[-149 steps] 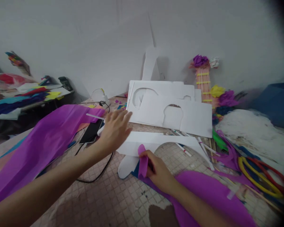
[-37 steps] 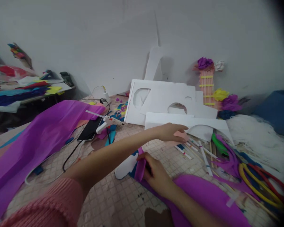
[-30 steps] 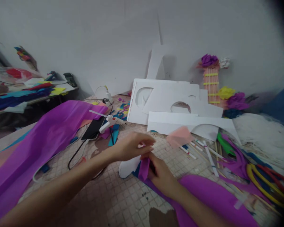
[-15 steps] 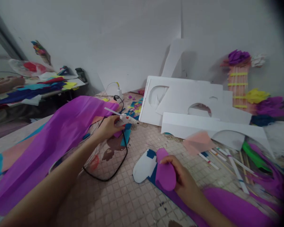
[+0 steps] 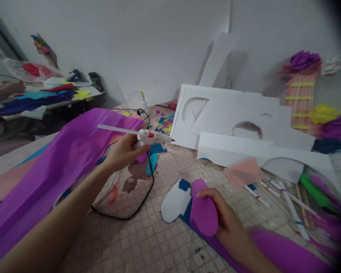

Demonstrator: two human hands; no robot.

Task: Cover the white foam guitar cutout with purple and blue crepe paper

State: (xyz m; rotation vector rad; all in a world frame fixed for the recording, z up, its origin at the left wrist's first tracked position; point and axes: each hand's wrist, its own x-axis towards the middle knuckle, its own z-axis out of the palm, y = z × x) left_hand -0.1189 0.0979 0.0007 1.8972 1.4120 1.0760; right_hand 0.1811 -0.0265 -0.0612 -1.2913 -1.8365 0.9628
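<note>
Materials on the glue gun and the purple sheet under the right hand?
Glue gun in the left hand: white moulded plastic, smooth, slightly glossy; translucent stick at the back. Purple sheet held by the right hand: probably crepe or tissue paper, matte, soft folds.

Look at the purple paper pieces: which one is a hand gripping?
The folded purple paper in the right hand, lower centre. The long purple sheet lies spread at left, ungripped.

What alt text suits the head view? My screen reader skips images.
A left hand lifts a white glue gun above a tiled floor, while the right hand holds folded purple crepe paper. White cut-out boards lean behind.
</note>
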